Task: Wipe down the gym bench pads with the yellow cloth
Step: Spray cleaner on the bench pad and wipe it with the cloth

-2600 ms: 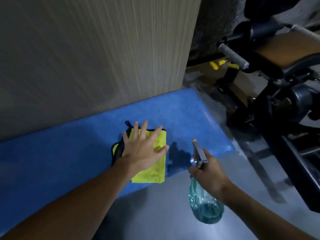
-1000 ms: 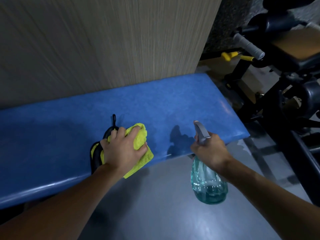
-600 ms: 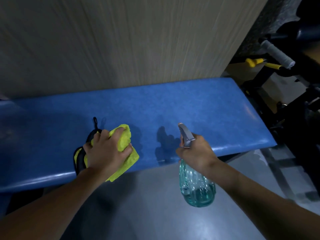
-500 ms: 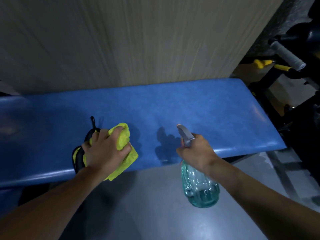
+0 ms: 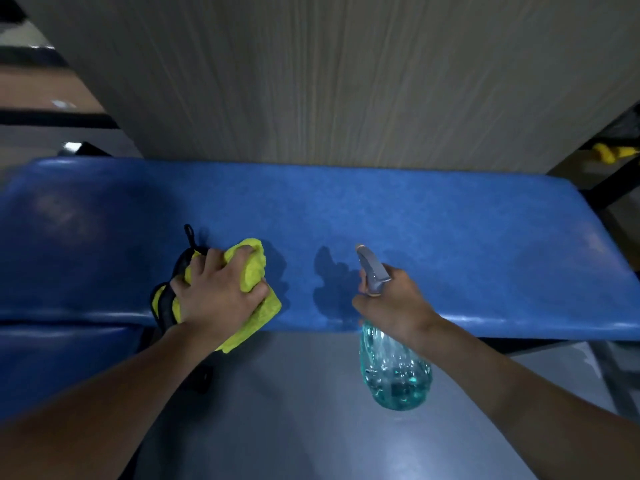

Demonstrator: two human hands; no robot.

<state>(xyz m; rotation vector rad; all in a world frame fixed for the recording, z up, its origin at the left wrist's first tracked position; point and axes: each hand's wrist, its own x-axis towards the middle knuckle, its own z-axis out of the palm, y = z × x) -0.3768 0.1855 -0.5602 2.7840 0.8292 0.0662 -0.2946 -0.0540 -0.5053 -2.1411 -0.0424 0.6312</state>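
Observation:
A long blue bench pad (image 5: 433,237) runs across the view against a wooden wall. My left hand (image 5: 216,292) grips a bunched yellow cloth (image 5: 254,268) with black trim on the pad's front edge, left of the middle. One corner of the cloth hangs over the edge. My right hand (image 5: 391,303) holds a clear teal spray bottle (image 5: 394,368) by its grey trigger head, just in front of the pad's edge, nozzle pointing at the pad. A second blue pad (image 5: 62,355) sits lower at the left.
A pale wood-grain wall (image 5: 329,81) stands directly behind the pad. Grey floor (image 5: 294,410) lies in front of it. Black machine frame with a yellow part (image 5: 609,152) shows at the far right edge.
My left hand went from lying flat on the cloth to bunching and gripping it. The view has swung left, so the gym machine has nearly left the frame. The bottle hand kept its place.

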